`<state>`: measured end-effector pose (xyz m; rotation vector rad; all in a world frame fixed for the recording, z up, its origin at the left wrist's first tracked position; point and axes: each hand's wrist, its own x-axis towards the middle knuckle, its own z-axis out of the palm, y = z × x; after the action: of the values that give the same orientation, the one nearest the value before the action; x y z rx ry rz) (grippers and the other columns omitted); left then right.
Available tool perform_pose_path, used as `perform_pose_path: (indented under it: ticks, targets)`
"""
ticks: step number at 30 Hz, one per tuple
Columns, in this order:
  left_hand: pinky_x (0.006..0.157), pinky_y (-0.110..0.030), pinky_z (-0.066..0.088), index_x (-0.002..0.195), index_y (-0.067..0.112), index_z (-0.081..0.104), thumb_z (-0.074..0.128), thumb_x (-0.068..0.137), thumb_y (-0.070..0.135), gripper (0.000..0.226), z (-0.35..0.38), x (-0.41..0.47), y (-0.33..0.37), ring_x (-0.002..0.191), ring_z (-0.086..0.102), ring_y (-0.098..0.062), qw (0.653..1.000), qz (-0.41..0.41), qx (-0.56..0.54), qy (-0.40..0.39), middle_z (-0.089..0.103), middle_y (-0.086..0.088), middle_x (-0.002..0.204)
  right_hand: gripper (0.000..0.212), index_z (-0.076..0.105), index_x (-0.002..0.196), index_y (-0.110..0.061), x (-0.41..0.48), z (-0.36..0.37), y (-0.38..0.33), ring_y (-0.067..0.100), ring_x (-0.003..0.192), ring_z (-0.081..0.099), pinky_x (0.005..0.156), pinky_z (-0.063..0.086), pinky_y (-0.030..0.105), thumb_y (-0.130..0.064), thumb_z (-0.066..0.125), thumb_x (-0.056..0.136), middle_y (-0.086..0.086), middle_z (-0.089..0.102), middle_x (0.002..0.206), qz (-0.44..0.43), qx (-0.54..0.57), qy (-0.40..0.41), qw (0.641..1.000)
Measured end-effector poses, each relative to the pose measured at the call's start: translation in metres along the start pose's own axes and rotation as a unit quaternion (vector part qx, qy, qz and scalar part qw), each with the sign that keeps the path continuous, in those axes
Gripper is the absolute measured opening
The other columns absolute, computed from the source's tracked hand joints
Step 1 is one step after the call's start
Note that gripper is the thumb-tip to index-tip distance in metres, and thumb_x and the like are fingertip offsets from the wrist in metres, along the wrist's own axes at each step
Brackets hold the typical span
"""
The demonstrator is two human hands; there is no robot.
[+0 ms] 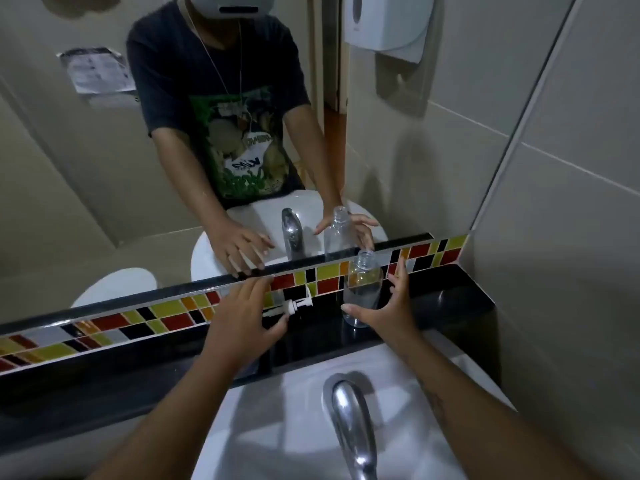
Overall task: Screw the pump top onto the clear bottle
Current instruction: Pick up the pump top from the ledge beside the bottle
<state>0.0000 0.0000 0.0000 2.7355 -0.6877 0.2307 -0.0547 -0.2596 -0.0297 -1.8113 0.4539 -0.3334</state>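
A clear plastic bottle (pixel 363 289) stands upright and uncapped on the black ledge (pixel 450 306) behind the sink. My right hand (pixel 388 306) is spread open around its right side and base, fingers apart, not clearly touching it. The white pump top (pixel 292 305) lies on its side on the ledge, left of the bottle. My left hand (pixel 242 313) hovers over it, fingers spread, thumb tip next to the pump collar. The pump's tube end is partly hidden by my left hand.
A white sink (pixel 277 427) with a chrome faucet (pixel 349 424) lies below the ledge. A coloured tile strip (pixel 156 317) and a mirror (pixel 104 168) rise behind the ledge. A tiled wall (pixel 571 237) closes the right side, with a paper dispenser (pixel 384 22) reflected above.
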Motion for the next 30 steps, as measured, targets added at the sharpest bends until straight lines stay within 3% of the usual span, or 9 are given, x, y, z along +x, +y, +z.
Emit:
perform_pose_path:
  ticks: [2, 6, 9, 12, 16, 20, 25, 27, 30]
  targets:
    - [0.108, -0.048, 0.054, 0.154, 0.008, 0.057, 0.083, 0.091, 0.042, 0.076, 0.008, 0.004, -0.002, 0.137, 0.064, -0.035, 1.000, -0.002, -0.005, -0.015, 0.066, -0.014, 0.150, 0.139, -0.004, 0.150, -0.040, 0.006, 0.006, 0.008, 0.022, 0.143, 0.027, 0.107, 0.033, 0.033, -0.032, 0.094, 0.052, 0.003, 0.021, 0.158, 0.013, -0.004, 0.007, 1.000]
    - [0.105, -0.046, 0.055, 0.153, 0.010, 0.058, 0.080, 0.093, 0.044, 0.073, 0.027, 0.006, -0.008, 0.130, 0.065, -0.033, 0.998, 0.003, 0.015, -0.054, 0.067, -0.011, 0.147, 0.136, 0.003, 0.143, -0.050, 0.008, 0.022, 0.034, 0.018, 0.136, 0.039, 0.108, 0.042, 0.039, -0.038, 0.094, 0.043, 0.000, 0.033, 0.150, 0.033, 0.006, 0.012, 0.999]
    - [0.099, -0.045, 0.058, 0.143, 0.008, 0.065, 0.084, 0.089, 0.041, 0.065, 0.040, 0.008, -0.015, 0.120, 0.070, -0.033, 0.998, 0.017, 0.028, -0.051, 0.073, -0.011, 0.137, 0.129, 0.009, 0.144, -0.042, 0.008, 0.029, 0.039, 0.009, 0.125, 0.045, 0.098, 0.043, 0.023, -0.024, 0.095, 0.050, -0.010, 0.040, 0.137, 0.025, 0.014, 0.004, 1.000]
    - [0.102, -0.046, 0.056, 0.144, 0.009, 0.065, 0.081, 0.091, 0.040, 0.064, 0.047, 0.012, -0.017, 0.124, 0.068, -0.033, 0.998, 0.023, 0.037, -0.051, 0.072, -0.010, 0.140, 0.110, 0.024, 0.139, -0.036, 0.013, 0.030, 0.038, -0.003, 0.109, 0.052, 0.081, 0.043, 0.007, -0.017, 0.093, 0.055, -0.017, 0.048, 0.122, 0.025, 0.036, 0.006, 0.999]
    - [0.109, -0.047, 0.053, 0.148, 0.012, 0.062, 0.077, 0.095, 0.043, 0.064, 0.054, 0.015, -0.015, 0.133, 0.066, -0.032, 0.997, 0.020, 0.052, -0.051, 0.069, -0.009, 0.147, 0.073, 0.045, 0.116, -0.034, 0.018, 0.030, 0.038, 0.002, 0.102, 0.060, 0.070, 0.047, 0.008, -0.017, 0.090, 0.061, -0.018, 0.059, 0.108, 0.031, 0.021, -0.006, 0.999]
    - [0.105, -0.048, 0.056, 0.142, 0.012, 0.067, 0.079, 0.093, 0.042, 0.059, 0.061, 0.017, -0.017, 0.127, 0.071, -0.033, 0.996, 0.021, 0.060, -0.055, 0.073, -0.008, 0.140, 0.071, 0.047, 0.113, -0.034, 0.018, 0.032, 0.041, 0.008, 0.097, 0.060, 0.072, 0.043, 0.011, -0.024, 0.091, 0.058, -0.011, 0.061, 0.109, 0.031, -0.013, -0.007, 0.999]
    - [0.122, -0.047, 0.044, 0.156, 0.018, 0.056, 0.064, 0.105, 0.046, 0.058, 0.065, 0.022, -0.011, 0.146, 0.058, -0.028, 0.996, 0.020, 0.062, -0.054, 0.062, -0.003, 0.157, 0.071, 0.045, 0.109, -0.036, 0.016, 0.035, 0.040, 0.004, 0.091, 0.058, 0.070, 0.041, 0.009, -0.026, 0.092, 0.057, -0.013, 0.059, 0.104, 0.025, -0.042, -0.004, 0.999]
    - [0.111, -0.050, 0.055, 0.143, 0.014, 0.069, 0.078, 0.098, 0.039, 0.053, 0.069, 0.024, -0.013, 0.131, 0.071, -0.032, 0.995, 0.032, 0.072, -0.057, 0.073, -0.008, 0.142, 0.070, 0.047, 0.108, -0.034, 0.016, 0.034, 0.040, -0.002, 0.089, 0.056, 0.069, 0.040, 0.007, -0.024, 0.092, 0.057, -0.015, 0.058, 0.101, 0.018, -0.047, -0.005, 0.999]
    - [0.089, -0.051, 0.066, 0.119, 0.011, 0.081, 0.097, 0.078, 0.029, 0.047, 0.079, 0.027, -0.019, 0.103, 0.082, -0.034, 0.992, 0.048, 0.107, -0.052, 0.084, -0.011, 0.115, 0.070, 0.048, 0.109, -0.033, 0.017, 0.035, 0.043, 0.004, 0.094, 0.059, 0.073, 0.042, 0.009, -0.024, 0.093, 0.056, -0.011, 0.060, 0.105, 0.012, -0.052, -0.001, 0.999]
